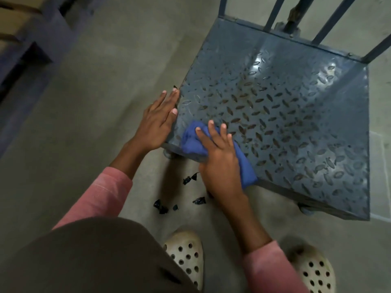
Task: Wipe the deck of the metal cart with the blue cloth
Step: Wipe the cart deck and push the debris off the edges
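Nearest, two pale holed clogs (pixel 186 256) stand on the concrete floor (pixel 84 123), both cut off by the bottom edge. Just behind the right hand (pixel 220 163), black scraps (pixel 190 179) lie scattered on the floor; what they are is hard to make out. The right hand lies flat, fingers spread and straight, pressing the blue cloth (pixel 190 141) onto the near left corner of the deck (pixel 285 115) of the metal cart (pixel 328 205). It covers the cloth's middle, so only a bunched part left of the fingers and a corner to its right show. Left of it, the left hand (pixel 157 121) is flat too, fingers straight against the deck's side edge, holding nothing. Under that corner a wheel (pixel 167 154) is mostly hidden. Beyond the fingers the studded plate shows rusty patches, then glare. Upright bars (pixel 273 15) rise at the far end, cut off at the top. Far left, dark furniture (pixel 31 49) is blurred.
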Available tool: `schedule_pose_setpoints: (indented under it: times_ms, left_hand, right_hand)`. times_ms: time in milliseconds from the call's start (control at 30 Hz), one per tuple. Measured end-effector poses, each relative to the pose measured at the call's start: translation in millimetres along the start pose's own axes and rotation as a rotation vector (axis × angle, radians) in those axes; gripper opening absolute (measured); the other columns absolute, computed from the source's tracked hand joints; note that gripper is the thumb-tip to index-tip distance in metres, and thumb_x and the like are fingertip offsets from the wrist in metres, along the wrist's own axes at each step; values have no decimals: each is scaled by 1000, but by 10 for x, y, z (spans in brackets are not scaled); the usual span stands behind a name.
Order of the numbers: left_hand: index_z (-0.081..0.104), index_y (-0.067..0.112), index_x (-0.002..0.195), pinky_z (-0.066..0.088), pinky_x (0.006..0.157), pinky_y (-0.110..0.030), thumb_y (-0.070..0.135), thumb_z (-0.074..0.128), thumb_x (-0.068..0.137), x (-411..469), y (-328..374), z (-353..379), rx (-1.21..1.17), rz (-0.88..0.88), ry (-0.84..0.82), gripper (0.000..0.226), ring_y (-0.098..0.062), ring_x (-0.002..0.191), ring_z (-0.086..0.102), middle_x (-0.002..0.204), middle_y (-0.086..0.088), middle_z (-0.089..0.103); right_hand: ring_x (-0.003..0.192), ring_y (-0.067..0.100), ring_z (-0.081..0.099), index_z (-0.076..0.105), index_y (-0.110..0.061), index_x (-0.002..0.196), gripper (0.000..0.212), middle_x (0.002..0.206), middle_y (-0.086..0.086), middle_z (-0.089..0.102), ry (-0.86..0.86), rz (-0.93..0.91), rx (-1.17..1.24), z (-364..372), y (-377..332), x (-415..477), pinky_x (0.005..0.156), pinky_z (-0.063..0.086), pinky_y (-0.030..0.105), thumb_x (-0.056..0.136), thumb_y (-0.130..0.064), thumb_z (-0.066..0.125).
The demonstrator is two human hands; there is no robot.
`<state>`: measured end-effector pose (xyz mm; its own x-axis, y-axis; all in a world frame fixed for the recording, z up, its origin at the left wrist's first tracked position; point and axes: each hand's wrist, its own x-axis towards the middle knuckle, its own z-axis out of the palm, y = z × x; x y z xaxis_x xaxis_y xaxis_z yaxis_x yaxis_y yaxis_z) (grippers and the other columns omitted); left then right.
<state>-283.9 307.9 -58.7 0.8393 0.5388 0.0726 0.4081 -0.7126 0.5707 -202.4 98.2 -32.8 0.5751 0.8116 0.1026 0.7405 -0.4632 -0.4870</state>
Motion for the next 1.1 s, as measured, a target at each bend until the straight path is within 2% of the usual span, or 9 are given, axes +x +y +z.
schedule_pose_setpoints:
  times_ms: [133,267,333,433,500,567,867,1000,1100]
  left_hand:
    - [21,21,166,15,127,-34,40,24,109,-41,23,-10,-7,-20,1,60,-16,161,11,172,4,20]
    - [21,26,166,11,123,-29,42,23,109,-111,58,7,-59,-64,17,58,-11,160,8,172,12,18]
    - [23,27,165,11,125,-32,42,23,109,-156,62,43,-100,-88,44,57,-11,161,8,171,13,21]
    - [29,21,163,17,129,-42,38,25,110,-183,28,105,-135,-62,104,56,-17,161,13,170,6,28]
    - [33,18,162,20,129,-44,35,27,110,-173,-9,126,-135,-49,126,55,-19,161,15,168,4,31]
    - [33,18,162,20,128,-45,34,27,110,-163,-11,129,-123,-51,130,55,-18,160,14,168,4,32]
    - [27,28,164,11,129,-42,40,23,111,-205,64,110,-178,-119,109,55,-4,160,7,170,15,25]
    - [31,25,163,14,130,-46,36,27,111,-203,42,154,-258,-118,146,53,-3,159,9,169,13,28]
    - [32,25,162,16,129,-49,33,29,112,-188,9,182,-283,-107,163,51,-5,159,10,168,16,29]
  right_hand:
    - [155,30,14,45,-32,150,71,166,3,27,-2,69,-69,-78,286,785,127,15,45,89,3,53]
    - [154,36,16,41,-25,153,65,166,7,24,-25,161,-96,-180,446,1611,125,17,45,92,-4,50]
    - [155,34,12,37,-26,155,69,168,6,19,-7,154,-104,-156,350,1465,127,13,44,90,-5,50]
    - [157,27,5,27,-27,159,73,169,1,12,-28,-12,-94,-29,74,646,128,8,43,88,-14,44]
    - [157,24,6,32,-26,157,75,169,-2,16,-64,-105,-44,16,-30,208,128,8,41,86,-11,48]
    - [157,24,9,38,-26,155,76,167,-3,22,-79,-127,-17,-16,50,245,128,9,40,84,-6,56]
    - [153,40,13,37,-24,155,63,168,5,20,-94,105,-91,-153,344,2070,123,20,49,95,-8,47]
    - [156,31,8,37,-22,155,69,168,2,20,-71,-36,-47,-7,93,1204,128,13,46,90,-4,50]
    - [157,23,4,38,-26,154,73,167,-6,21,-133,-123,-42,-61,79,574,129,9,42,83,-11,43]
